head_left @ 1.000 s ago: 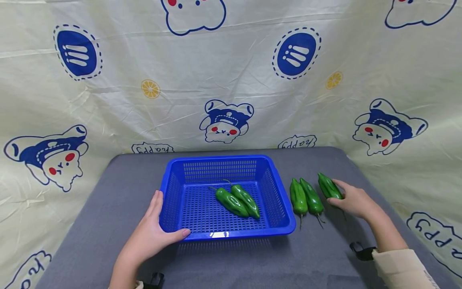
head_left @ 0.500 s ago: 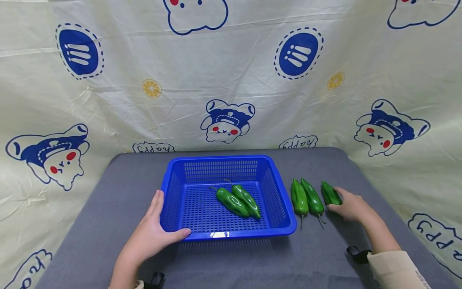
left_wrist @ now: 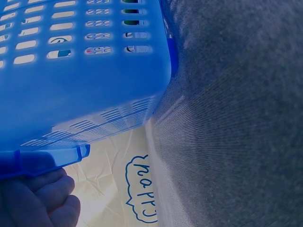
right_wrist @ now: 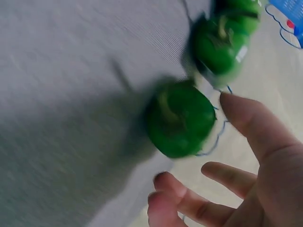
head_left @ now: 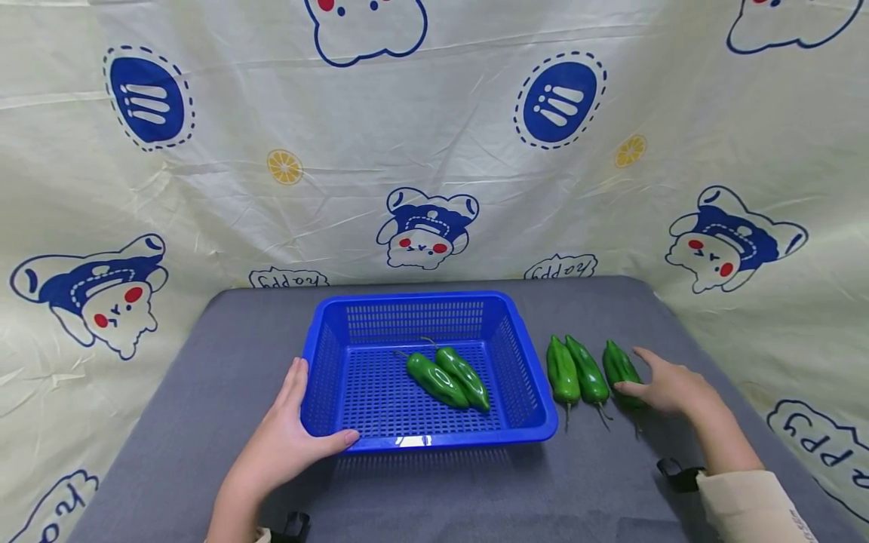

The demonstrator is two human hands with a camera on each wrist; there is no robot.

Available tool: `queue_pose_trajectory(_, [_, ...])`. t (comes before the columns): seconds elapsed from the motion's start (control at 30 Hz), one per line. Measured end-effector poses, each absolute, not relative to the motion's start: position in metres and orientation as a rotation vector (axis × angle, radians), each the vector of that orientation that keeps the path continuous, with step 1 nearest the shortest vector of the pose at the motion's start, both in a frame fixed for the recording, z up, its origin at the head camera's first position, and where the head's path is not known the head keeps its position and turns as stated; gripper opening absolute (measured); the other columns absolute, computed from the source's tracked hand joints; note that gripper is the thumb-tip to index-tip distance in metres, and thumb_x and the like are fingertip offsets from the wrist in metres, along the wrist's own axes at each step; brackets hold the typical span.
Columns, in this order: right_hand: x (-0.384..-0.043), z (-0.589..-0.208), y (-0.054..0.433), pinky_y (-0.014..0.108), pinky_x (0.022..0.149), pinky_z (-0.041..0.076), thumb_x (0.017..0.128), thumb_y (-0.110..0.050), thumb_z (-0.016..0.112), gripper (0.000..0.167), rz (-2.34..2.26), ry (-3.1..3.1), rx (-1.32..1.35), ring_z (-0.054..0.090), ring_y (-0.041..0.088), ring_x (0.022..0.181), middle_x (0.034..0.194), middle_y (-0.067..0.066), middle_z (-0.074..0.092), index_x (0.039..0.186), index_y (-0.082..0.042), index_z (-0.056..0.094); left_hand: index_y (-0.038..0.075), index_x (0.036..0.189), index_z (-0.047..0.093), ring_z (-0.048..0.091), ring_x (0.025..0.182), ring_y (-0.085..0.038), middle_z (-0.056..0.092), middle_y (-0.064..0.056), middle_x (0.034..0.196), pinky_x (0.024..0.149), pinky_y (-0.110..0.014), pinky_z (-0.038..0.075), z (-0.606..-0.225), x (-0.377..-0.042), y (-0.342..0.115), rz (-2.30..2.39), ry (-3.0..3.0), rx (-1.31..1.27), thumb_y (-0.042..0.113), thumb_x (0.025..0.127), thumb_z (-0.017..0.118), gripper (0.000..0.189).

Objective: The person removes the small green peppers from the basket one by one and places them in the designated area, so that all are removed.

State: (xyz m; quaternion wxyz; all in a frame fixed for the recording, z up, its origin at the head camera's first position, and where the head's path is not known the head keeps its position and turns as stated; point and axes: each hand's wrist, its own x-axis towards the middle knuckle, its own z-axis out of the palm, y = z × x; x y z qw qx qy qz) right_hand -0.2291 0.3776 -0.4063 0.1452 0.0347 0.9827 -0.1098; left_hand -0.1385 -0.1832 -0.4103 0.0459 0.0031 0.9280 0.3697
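My left hand (head_left: 281,437) holds the near-left corner of a blue plastic basket (head_left: 434,436). Its thumb lies on the front rim; in the left wrist view its curled fingers (left_wrist: 59,196) are under the rim. Two green peppers (head_left: 435,380) lie inside the basket. To its right, three more rest on the grey table in a row, stems toward me. Beside the rightmost green pepper (head_left: 620,364) is my right hand (head_left: 672,387), thumb and fingers spread. In the right wrist view this pepper (right_wrist: 179,120) shows stem-end on, apart from the fingertips.
The grey table (head_left: 224,362) extends around the basket. A pale printed cloth (head_left: 434,136) hangs behind the table and along its sides. The other two loose peppers (head_left: 562,369) lie close to the basket's right wall.
The right hand moved the rightmost pepper slightly nearer the other two, laid it down and spread its fingers off it. The left hand and basket stayed put.
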Motion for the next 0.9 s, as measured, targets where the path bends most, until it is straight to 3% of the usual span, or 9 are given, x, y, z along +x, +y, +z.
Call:
queue_pose_trajectory(0.07, [-0.229, -0.399, 0.379, 0.073, 0.083, 0.043, 0.085, -0.073, 0.056, 0.107, -0.266, 2.860, 0.096, 0.041, 0.068, 0.118, 0.143, 0.045, 0.033, 0.154, 0.000, 0.020, 0.018, 0.160, -0.009, 0.010, 0.152, -0.044, -0.008, -0.009, 0.168, 0.113, -0.070, 0.025, -0.410, -0.139, -0.183, 1.132, 2.832, 0.007, 0.071, 0.069, 0.076, 0.135])
queue_pose_trajectory(0.13, [-0.229, -0.393, 0.378, 0.073, 0.082, 0.043, 0.086, -0.071, 0.057, 0.105, -0.262, 2.897, 0.088, 0.041, 0.068, 0.118, 0.143, 0.043, 0.036, 0.154, 0.000, 0.021, 0.018, 0.160, -0.009, 0.010, 0.152, -0.044, -0.008, -0.009, 0.168, 0.113, -0.070, 0.025, -0.410, -0.139, -0.183, 1.128, 2.832, 0.006, 0.071, 0.069, 0.076, 0.135])
queue_pose_trajectory(0.27, [-0.233, -0.381, 0.366, 0.051, 0.064, 0.051, 0.090, -0.062, 0.060, 0.097, -0.330, 2.975, 0.004, 0.063, 0.043, 0.090, 0.117, 0.030, 0.062, 0.153, 0.002, 0.024, 0.019, 0.160, -0.010, 0.010, 0.152, -0.044, -0.009, -0.008, 0.168, 0.112, -0.071, 0.025, -0.410, -0.139, -0.183, 1.123, 2.822, -0.004, 0.070, 0.070, 0.077, 0.135])
queue_pose_trajectory(0.37, [-0.236, -0.372, 0.351, 0.035, 0.054, 0.044, 0.091, -0.059, 0.060, 0.093, -0.409, 3.006, -0.069, 0.059, 0.022, 0.074, 0.099, 0.016, 0.064, 0.154, -0.001, 0.025, 0.019, 0.160, -0.010, 0.009, 0.152, -0.044, -0.009, -0.009, 0.168, 0.112, -0.071, 0.025, -0.410, -0.139, -0.183, 1.124, 2.819, -0.007, 0.070, 0.070, 0.077, 0.135])
queue_pose_trajectory(0.4, [-0.238, -0.369, 0.345, 0.033, 0.054, 0.043, 0.092, -0.059, 0.060, 0.092, -0.433, 3.014, -0.096, 0.058, 0.020, 0.074, 0.101, 0.015, 0.064, 0.155, -0.002, 0.025, 0.018, 0.160, -0.010, 0.009, 0.152, -0.044, -0.009, -0.009, 0.168, 0.112, -0.071, 0.025, -0.410, -0.139, -0.183, 1.123, 2.820, -0.005, 0.070, 0.070, 0.077, 0.135])
queue_pose_trajectory(0.63, [-0.253, -0.354, 0.303, 0.031, 0.057, 0.045, 0.095, -0.044, 0.064, 0.078, -0.760, 2.996, -0.388, 0.056, 0.018, 0.067, 0.111, 0.014, 0.061, 0.156, -0.013, 0.027, 0.017, 0.160, -0.009, 0.010, 0.152, -0.044, -0.007, -0.010, 0.168, 0.113, -0.069, 0.025, -0.411, -0.139, -0.184, 1.127, 2.839, 0.011, 0.071, 0.069, 0.077, 0.136])
queue_pose_trajectory(0.9, [-0.274, -0.346, 0.259, 0.034, 0.070, 0.052, 0.090, -0.043, 0.071, 0.076, -0.921, 2.852, -0.673, 0.062, 0.020, 0.085, 0.110, 0.010, 0.061, 0.154, -0.026, 0.033, 0.018, 0.160, -0.009, 0.009, 0.153, -0.043, -0.009, -0.008, 0.168, 0.114, -0.069, 0.025, -0.412, -0.139, -0.184, 1.141, 2.829, 0.014, 0.069, 0.070, 0.077, 0.134])
